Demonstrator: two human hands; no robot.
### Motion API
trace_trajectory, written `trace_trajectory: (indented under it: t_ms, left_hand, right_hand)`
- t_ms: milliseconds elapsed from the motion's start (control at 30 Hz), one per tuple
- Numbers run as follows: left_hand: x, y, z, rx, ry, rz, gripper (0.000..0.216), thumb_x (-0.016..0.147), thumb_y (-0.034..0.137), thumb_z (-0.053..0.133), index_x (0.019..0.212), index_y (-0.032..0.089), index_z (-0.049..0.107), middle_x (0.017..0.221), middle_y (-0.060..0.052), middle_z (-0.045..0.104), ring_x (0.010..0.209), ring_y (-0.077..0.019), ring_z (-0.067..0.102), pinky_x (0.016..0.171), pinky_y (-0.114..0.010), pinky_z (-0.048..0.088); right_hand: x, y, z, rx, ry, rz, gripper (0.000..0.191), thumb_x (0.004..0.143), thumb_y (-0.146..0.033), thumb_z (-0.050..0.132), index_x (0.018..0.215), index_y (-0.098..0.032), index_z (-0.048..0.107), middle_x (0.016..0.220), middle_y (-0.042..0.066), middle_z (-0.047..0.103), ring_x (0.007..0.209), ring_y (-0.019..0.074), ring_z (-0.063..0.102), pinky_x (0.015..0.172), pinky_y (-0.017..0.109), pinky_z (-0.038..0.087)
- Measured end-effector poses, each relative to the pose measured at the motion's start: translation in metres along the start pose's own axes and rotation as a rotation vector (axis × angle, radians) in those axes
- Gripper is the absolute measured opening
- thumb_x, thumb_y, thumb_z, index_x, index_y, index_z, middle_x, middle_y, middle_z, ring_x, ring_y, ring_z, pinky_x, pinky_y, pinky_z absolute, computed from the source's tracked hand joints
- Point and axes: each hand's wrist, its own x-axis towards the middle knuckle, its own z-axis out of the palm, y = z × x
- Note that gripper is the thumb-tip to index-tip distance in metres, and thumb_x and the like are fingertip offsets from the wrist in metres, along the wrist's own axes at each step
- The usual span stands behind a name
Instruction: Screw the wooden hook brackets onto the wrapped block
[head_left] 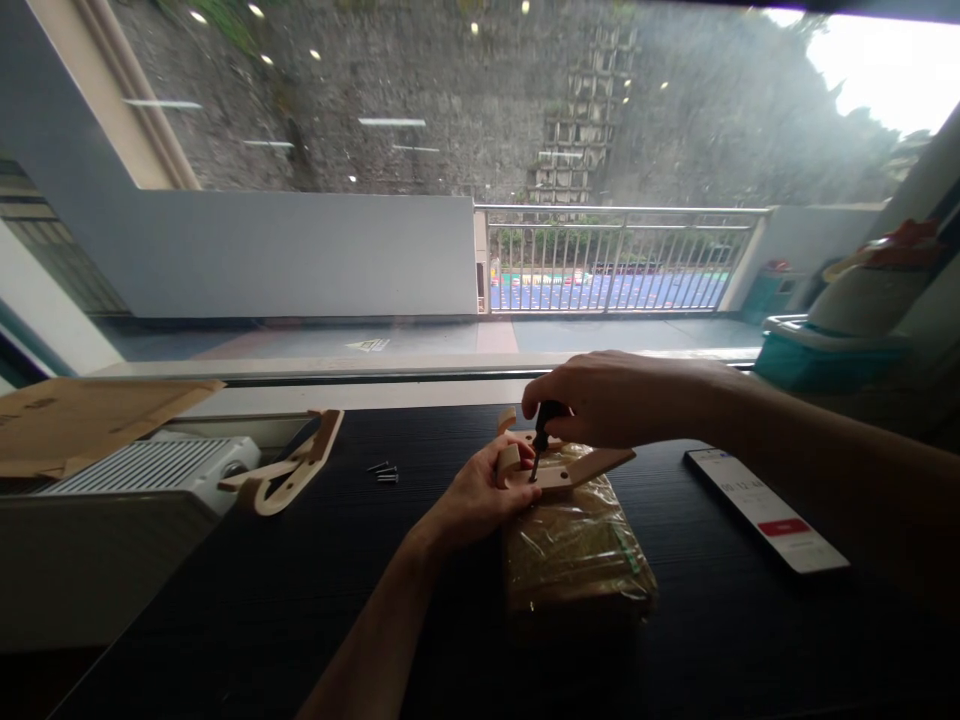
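Observation:
My right hand (592,398) is closed around the dark handle of a screwdriver (546,425), held nearly upright. Its shaft points down into a hole area of a light wooden bracket-like piece (559,478) with a curled end. My left hand (491,480) grips the curled end of that wooden piece, fingers bent around it. Under the piece lies a block wrapped in shiny clear plastic or tape (574,560). The screwdriver tip and any screw beneath it are too small to make out.
Several loose screws (385,471) lie on the black table (300,620). Another wooden piece (292,465) rests at the left edge, near a white radiator (157,465) with cardboard (97,420) on it. A phone (765,508) lies at right. A window stands behind.

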Motion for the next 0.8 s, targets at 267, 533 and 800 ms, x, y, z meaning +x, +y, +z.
trace_trajectory:
  t_ms: [267,533,800]
  left_hand:
    - [0.0015,-0.0036,-0.0004,0.027,0.002,0.017,0.032,0.071,0.023,0.065,0.099,0.018,0.052,0.091,-0.003,0.055,0.076,-0.013,0.053,0.07,-0.025,0.044]
    - [0.0019,-0.0045,-0.0001,0.027,0.014,0.028,0.034,0.07,0.023,0.066,0.1,0.018,0.051,0.091,-0.003,0.056,0.079,-0.014,0.054,0.073,-0.026,0.044]
    - [0.0001,0.0016,-0.0001,0.046,0.003,0.017,0.027,0.07,0.023,0.064,0.094,0.018,0.051,0.087,-0.001,0.053,0.071,-0.0119,0.051,0.065,-0.024,0.043]
  right_hand:
    - [-0.0033,0.0007,-0.0014,0.023,-0.022,-0.026,0.023,0.081,-0.026,0.044,0.087,-0.021,0.066,0.073,0.0,0.064,0.055,0.0089,0.047,0.051,0.023,0.029]
    - [-0.0021,0.0021,0.0015,-0.003,-0.017,0.012,0.026,0.082,-0.031,0.042,0.082,-0.017,0.064,0.07,0.003,0.062,0.053,0.009,0.044,0.049,0.024,0.026]
    - [-0.0006,0.0026,-0.0007,0.046,0.019,-0.045,0.023,0.081,-0.03,0.047,0.093,-0.024,0.066,0.08,0.0,0.066,0.06,0.0097,0.049,0.053,0.023,0.03]
